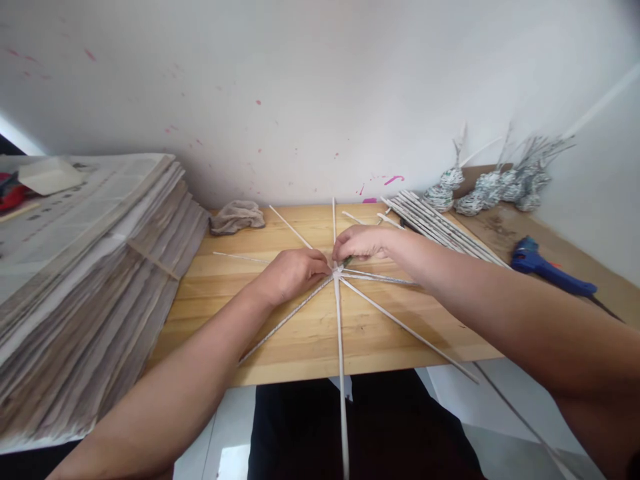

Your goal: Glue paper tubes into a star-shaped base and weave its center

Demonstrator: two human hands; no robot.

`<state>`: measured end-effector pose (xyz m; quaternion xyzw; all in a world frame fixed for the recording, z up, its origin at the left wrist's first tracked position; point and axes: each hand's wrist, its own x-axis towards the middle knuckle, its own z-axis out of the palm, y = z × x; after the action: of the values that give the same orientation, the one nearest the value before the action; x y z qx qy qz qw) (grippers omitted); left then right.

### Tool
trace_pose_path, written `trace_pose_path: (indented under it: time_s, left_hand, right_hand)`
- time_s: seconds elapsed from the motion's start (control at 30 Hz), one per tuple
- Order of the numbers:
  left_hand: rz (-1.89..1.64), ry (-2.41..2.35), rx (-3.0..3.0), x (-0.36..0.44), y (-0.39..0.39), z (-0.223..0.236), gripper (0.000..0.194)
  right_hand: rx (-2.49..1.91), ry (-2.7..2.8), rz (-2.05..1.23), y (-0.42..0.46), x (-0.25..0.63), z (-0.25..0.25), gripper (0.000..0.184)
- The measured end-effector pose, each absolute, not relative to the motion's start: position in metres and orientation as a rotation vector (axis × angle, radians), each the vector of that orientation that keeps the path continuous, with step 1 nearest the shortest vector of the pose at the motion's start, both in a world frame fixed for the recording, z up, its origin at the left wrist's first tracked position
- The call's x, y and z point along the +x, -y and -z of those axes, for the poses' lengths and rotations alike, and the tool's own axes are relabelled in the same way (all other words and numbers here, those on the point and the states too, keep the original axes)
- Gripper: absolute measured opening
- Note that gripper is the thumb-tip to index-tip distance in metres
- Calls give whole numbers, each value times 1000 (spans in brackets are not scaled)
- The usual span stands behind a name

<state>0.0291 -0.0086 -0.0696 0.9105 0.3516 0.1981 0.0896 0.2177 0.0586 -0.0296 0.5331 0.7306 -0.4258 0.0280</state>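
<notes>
Thin rolled-paper sticks (340, 340) lie crossed on the wooden table like the spokes of a wheel, and one reaches past the front edge. They meet at a pale hub (337, 272). My left hand (300, 272) is closed at the hub's left side, its thumb and fingertips pinching the sticks there. From the upper right, my right hand (364, 243) is closed with its fingertips down at the hub, gripping sticks. A small dark greenish bit shows beneath its fingers. My fingers partly cover the crossing point.
A tall stack of newspaper (150, 247) stands at the left. A crumpled cloth (237, 217) lies near the wall. At the right are a bundle of paper sticks (440, 227), several woven paper pieces (485, 193) and a blue glue gun (545, 267) on cardboard.
</notes>
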Motion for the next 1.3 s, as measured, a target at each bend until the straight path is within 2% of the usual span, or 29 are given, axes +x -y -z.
trace_pose_path:
  time_s: [0.17,0.63,0.83,1.07,1.3]
  left_hand:
    - [-586,-1048,2699,29,7,70,18]
    - [-555,-1081,2706,30,9,69,23]
    - [-549,-1098,2690,32,10,67,23]
    - [-562,-1071,2718,30,8,69,23]
    - [-576,-1035,2732,30,8,70,22]
  right_hand:
    - [1660,-2364,1308,-60,226,40,12]
    - [1617,-2411,920,-55,222,40,19]
    - [1545,-2479,1082,-61,233,44,20]
    - [1602,-2538,1604,-50,253,57,20]
    - [1690,-2642,1473,-37,252,62,18]
